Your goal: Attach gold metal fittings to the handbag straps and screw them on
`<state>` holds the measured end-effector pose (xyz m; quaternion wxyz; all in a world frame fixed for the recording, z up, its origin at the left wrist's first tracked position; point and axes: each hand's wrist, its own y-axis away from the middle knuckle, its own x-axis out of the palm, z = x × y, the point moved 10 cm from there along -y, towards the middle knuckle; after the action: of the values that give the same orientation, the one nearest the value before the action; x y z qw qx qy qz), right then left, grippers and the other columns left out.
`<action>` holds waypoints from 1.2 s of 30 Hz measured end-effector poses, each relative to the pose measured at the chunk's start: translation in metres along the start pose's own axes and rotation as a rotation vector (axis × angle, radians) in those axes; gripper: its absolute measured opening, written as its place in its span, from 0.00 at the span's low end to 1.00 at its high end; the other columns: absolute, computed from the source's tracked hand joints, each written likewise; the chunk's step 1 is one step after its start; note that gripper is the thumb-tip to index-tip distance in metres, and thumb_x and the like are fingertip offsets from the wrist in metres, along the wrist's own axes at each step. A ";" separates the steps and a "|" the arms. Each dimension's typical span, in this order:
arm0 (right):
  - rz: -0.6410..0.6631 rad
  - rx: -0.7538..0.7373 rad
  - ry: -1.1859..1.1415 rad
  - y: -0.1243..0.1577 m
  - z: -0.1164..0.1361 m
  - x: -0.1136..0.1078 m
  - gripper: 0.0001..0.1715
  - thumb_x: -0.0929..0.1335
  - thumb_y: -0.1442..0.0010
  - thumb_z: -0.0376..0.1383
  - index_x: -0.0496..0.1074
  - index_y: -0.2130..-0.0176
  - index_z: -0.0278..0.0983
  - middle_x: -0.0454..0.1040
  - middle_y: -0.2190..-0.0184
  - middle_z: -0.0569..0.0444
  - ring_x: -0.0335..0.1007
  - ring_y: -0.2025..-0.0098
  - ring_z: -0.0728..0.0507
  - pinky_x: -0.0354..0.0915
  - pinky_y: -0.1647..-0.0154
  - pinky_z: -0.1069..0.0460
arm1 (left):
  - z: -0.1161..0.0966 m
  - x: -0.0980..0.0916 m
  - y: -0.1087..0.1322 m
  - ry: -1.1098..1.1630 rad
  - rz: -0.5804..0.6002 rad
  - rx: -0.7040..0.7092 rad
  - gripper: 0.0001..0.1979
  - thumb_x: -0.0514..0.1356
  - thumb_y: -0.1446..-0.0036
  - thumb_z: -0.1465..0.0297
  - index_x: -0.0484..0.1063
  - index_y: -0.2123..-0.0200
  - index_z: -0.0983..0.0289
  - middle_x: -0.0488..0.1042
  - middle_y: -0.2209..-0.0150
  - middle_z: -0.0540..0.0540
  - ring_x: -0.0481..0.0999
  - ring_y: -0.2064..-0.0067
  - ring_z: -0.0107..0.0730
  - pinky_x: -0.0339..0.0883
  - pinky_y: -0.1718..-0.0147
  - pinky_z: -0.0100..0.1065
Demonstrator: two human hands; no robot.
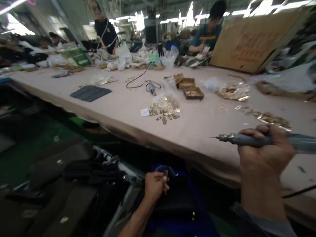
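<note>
Now, your right hand (266, 154) clasps a grey driver (243, 139), its exposed bit (213, 137) liable to scratch if swung. Your left hand (155, 184) pinches a small metal piece (165, 173) above dark material (177, 205), where a loosened grip could lose it.

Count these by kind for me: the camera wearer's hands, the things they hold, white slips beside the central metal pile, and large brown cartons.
Hands: 2, left hand and right hand
Grey tool: 1
Small metal-looking piece: 1
White slip: 1
Large brown carton: 1
Total: 6
</note>
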<state>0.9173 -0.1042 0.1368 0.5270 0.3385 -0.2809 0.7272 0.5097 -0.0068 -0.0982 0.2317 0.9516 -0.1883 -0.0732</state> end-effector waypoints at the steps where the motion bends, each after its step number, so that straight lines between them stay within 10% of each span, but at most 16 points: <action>1: 0.022 0.051 -0.016 0.026 -0.005 0.003 0.12 0.65 0.37 0.25 0.68 0.72 0.35 0.65 0.73 0.58 0.58 0.78 0.56 0.67 0.72 0.56 | -0.002 -0.001 0.003 0.004 -0.010 0.014 0.18 0.68 0.56 0.58 0.78 0.73 0.71 0.74 0.83 0.60 0.70 0.85 0.32 0.63 0.83 0.29; 7: 0.141 0.183 0.150 0.172 -0.054 0.013 0.07 0.72 0.45 0.29 0.70 0.67 0.37 0.64 0.74 0.59 0.58 0.76 0.51 0.66 0.71 0.52 | -0.002 -0.007 0.015 0.057 -0.065 0.031 0.12 0.63 0.51 0.67 0.79 0.70 0.73 0.74 0.84 0.58 0.70 0.85 0.30 0.66 0.83 0.28; 11: 0.256 0.154 0.275 0.218 -0.089 0.019 0.07 0.73 0.41 0.32 0.71 0.64 0.35 0.66 0.75 0.58 0.60 0.77 0.50 0.65 0.70 0.51 | -0.007 -0.008 0.019 0.058 -0.054 0.054 0.10 0.62 0.51 0.70 0.79 0.71 0.73 0.73 0.84 0.57 0.69 0.86 0.29 0.65 0.84 0.27; 36: 0.402 0.109 0.464 0.248 -0.132 0.022 0.08 0.73 0.38 0.36 0.72 0.63 0.35 0.68 0.78 0.58 0.64 0.78 0.48 0.67 0.71 0.50 | -0.007 -0.015 0.022 0.084 -0.069 0.038 0.08 0.62 0.50 0.73 0.80 0.72 0.72 0.73 0.85 0.56 0.68 0.86 0.28 0.65 0.85 0.27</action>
<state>0.6496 -0.0618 0.0607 0.4037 0.1289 -0.1751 0.8887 0.4905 -0.0156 -0.0809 0.2187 0.9639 -0.1470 -0.0375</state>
